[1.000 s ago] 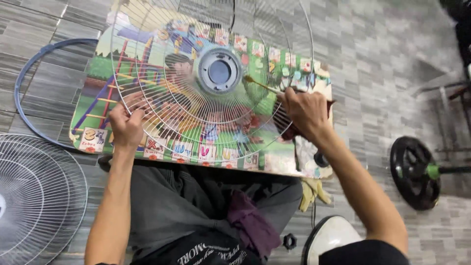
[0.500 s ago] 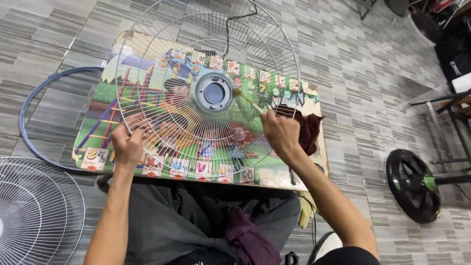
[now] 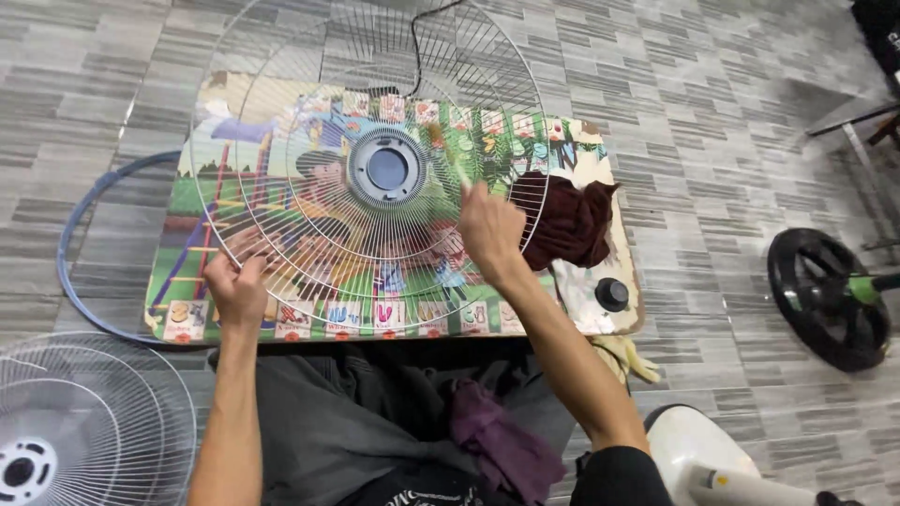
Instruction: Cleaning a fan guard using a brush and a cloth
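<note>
A round white wire fan guard (image 3: 375,187) lies flat, filling the upper centre of the frame, its grey hub (image 3: 387,170) at the middle, resting on a low desk (image 3: 600,281) covered with a colourful cartoon print. The left hand (image 3: 236,289) grips the guard's lower-left rim, fingers (image 3: 246,251) curled closed around the wires. The right hand (image 3: 489,230) sits on the guard's right half, just right of and below the hub and nearer to it than the left, closed around a thin stick-like tool (image 3: 461,175) that points up-left toward the hub; what kind of tool cannot be told. A dark red cloth (image 3: 574,223) lies just right of that hand, a black knob (image 3: 611,293) lower right. A blue ring (image 3: 70,245) lies at left, a second white guard (image 3: 75,422) lower left, a black fan base (image 3: 825,295) at right.
</note>
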